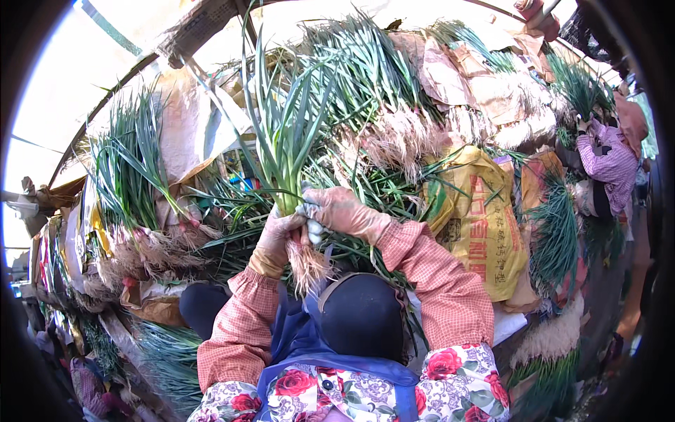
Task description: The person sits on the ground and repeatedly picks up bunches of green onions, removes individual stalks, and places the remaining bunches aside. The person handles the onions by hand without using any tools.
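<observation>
Both of my gloved hands hold a bunch of green onions (287, 153) upright before my chest, leaves up and pale stringy roots hanging down. My left hand (277, 237) grips the lower stalks from the left. My right hand (340, 211) closes on the bunch from the right, its whitish fingertips against the stems just above the roots. Loose green leaves (369, 190) lie behind and below the hands. A large heap of green onions (364, 74) with roots towards me lies beyond them, and another heap (126, 174) leans at the left.
A yellow woven sack (482, 227) bearing writing lies at the right. More onions (553, 227) lie past it, with a bundle (548, 343) at lower right. Another person (611, 158) in a checked sleeve handles onions at far right. More onions (169, 358) lie at lower left.
</observation>
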Demonstrator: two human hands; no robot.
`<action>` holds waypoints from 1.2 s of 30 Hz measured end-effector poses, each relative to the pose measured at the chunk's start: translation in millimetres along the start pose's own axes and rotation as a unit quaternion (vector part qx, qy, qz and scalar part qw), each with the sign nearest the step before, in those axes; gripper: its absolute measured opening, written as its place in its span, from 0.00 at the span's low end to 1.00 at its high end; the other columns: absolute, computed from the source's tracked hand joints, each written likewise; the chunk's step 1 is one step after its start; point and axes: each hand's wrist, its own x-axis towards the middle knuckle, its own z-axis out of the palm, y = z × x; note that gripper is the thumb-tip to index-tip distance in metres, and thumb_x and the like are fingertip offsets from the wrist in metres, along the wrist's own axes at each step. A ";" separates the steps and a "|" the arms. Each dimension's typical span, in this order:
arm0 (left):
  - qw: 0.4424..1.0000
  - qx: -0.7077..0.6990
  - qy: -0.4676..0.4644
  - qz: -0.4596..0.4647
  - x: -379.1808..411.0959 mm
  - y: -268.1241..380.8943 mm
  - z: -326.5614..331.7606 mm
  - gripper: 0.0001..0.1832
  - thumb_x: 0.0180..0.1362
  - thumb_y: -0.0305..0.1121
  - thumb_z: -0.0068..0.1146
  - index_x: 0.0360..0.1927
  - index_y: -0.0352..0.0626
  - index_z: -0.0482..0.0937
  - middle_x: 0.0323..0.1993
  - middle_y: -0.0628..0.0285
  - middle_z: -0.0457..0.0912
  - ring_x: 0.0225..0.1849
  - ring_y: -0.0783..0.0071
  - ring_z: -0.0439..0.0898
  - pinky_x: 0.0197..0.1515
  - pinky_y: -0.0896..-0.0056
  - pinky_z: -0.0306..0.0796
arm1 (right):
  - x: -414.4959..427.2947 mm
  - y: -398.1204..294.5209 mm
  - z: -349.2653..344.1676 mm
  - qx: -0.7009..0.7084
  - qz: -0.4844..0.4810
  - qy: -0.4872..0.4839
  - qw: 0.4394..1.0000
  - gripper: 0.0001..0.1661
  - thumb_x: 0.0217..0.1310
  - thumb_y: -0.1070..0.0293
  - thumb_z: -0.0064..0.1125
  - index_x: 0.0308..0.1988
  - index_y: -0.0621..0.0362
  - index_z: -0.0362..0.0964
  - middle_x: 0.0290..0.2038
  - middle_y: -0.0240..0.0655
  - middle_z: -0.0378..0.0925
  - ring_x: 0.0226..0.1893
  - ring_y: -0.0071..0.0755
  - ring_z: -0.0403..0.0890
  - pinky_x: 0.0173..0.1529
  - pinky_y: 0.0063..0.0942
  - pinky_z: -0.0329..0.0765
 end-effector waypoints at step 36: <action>0.988 0.091 0.103 -0.072 97.8 -25.1 -16.0 0.04 0.56 0.23 0.53 0.29 0.32 0.77 0.23 0.52 0.83 0.18 0.72 0.78 0.20 0.78 0.72 | -4.2 107.4 -30.4 -0.204 0.016 0.000 0.979 0.22 0.62 0.55 0.54 0.51 0.56 0.73 0.40 0.43 0.82 0.39 0.49 0.83 0.44 0.39 0.79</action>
